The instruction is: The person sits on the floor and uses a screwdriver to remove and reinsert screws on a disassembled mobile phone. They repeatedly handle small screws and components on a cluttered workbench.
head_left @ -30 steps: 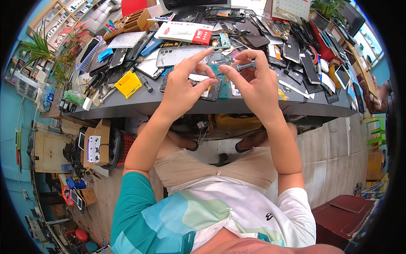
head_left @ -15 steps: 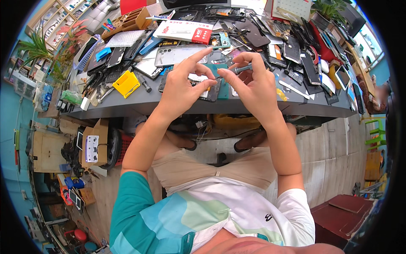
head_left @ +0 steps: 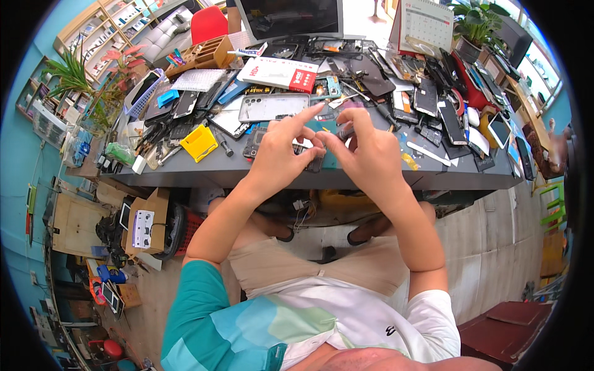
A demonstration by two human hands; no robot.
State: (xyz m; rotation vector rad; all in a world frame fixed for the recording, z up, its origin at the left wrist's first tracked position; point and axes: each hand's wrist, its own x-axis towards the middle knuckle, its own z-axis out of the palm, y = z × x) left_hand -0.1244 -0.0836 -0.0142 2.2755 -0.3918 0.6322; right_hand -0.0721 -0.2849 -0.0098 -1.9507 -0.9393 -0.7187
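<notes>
Both hands are raised over the cluttered grey desk (head_left: 390,176). My left hand (head_left: 281,151) has thumb and fingertips close together, with the index finger extended; anything pinched there is too small to name. My right hand (head_left: 371,151) is curled round a grey cylindrical tool (head_left: 346,132), its thumb reaching toward the left fingertips. Below them, a disassembled dark phone (head_left: 253,144) is partly hidden by my left hand, beside a teal mat (head_left: 328,162). A clear phone case (head_left: 269,106) lies just behind, and a yellow plastic piece (head_left: 198,143) is to the left.
Piles of phone parts (head_left: 427,96), a red-and-white package (head_left: 281,72), a monitor (head_left: 291,13), a desk calendar (head_left: 422,28), a wooden organizer (head_left: 213,52) and plants (head_left: 470,31) crowd the desk. A cardboard box (head_left: 151,222) is on the lower left.
The view has tilted upward, so desk, hands and body sit lower and more monitor shows. My right thumb and the tool have moved slightly closer to my left fingertips.
</notes>
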